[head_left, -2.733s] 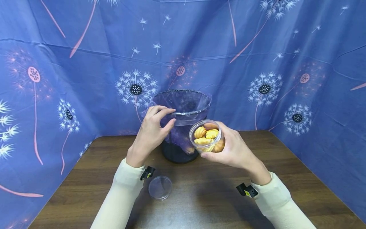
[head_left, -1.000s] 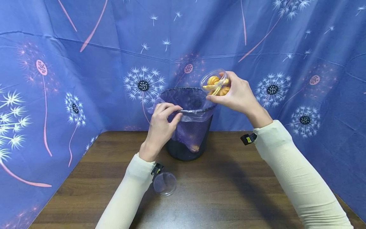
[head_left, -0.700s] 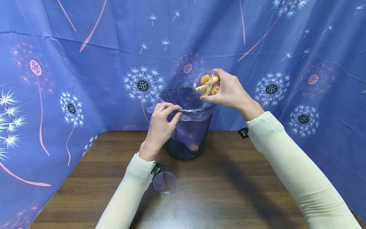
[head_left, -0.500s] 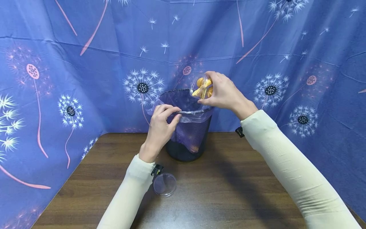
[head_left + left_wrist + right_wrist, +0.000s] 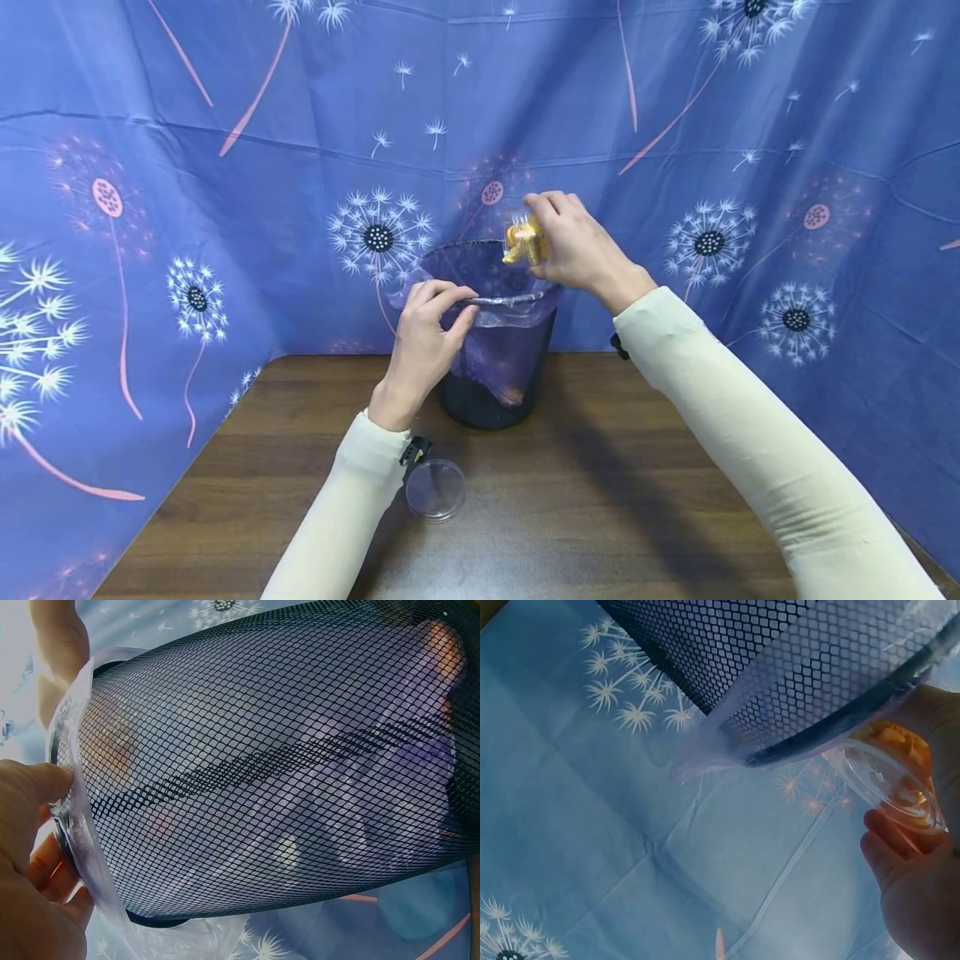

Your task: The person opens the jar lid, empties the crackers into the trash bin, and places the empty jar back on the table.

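My right hand (image 5: 581, 250) grips a clear plastic jar (image 5: 507, 236) by its side, tipped over with its mouth to the left, above the far right of the bin's opening. Yellow, ridged, pastry-like pieces (image 5: 528, 243) are inside, bunched toward the mouth. My left hand (image 5: 426, 337) pinches the near rim of a black mesh bin (image 5: 480, 417), thumb outside and fingers over the edge. A thin purple bag (image 5: 517, 314) lines the bin and folds over that rim. In the left wrist view something orange (image 5: 446, 649) shows low in the bag.
A round clear lid (image 5: 437, 490) lies on the brown wooden table (image 5: 540, 533), close to my left wrist. Behind the bin hangs a blue cloth (image 5: 315, 275) with dandelion prints, which also runs along both sides.
My right hand has raised the jar from in front of the bin, carried it left over the opening and tipped it further sideways. My left hand has come to pinch the rim.
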{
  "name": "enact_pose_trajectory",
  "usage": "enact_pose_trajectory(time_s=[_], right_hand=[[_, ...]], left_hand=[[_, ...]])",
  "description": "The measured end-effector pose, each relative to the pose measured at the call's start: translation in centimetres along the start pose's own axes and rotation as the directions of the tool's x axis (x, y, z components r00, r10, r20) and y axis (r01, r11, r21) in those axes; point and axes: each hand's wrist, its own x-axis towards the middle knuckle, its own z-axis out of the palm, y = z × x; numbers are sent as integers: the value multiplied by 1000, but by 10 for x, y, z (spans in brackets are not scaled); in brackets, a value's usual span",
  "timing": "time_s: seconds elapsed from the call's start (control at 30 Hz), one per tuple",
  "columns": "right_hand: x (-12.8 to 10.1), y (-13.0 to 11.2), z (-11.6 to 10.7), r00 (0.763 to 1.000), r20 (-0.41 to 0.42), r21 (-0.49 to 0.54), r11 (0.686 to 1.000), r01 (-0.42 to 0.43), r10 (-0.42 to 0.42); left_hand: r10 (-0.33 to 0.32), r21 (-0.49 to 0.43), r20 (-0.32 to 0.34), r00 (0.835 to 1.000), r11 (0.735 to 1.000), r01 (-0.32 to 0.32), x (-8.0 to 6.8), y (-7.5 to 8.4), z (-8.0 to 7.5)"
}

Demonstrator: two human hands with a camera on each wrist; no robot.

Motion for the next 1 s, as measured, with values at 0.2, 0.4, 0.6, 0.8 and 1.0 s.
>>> enact_pose_trajectory(time_s=[0.2,0.4,0.6,0.8,1.0], right_hand=[[2,-1,4,998,-52,-49,998,35,-37],[2,-2,7,995,-67,-86,994,63,-69],[2,-3,9,996,-57,-95,993,64,-70],[2,-3,6,996,-62,-98,993,66,-72],[3,-4,5,994,-64,-104,991,86,-93]], left_hand=[[1,3,4,1000,1000,-1,-1,-1,0],[-2,1,3,1000,1000,2,0,-1,1],[1,4,2,1000,1000,-1,0,-1,1],[10,-8,-14,1000,1000,-10,0,-3,3],[6,-8,-8,1000,1000,-6,0,-3,3]])
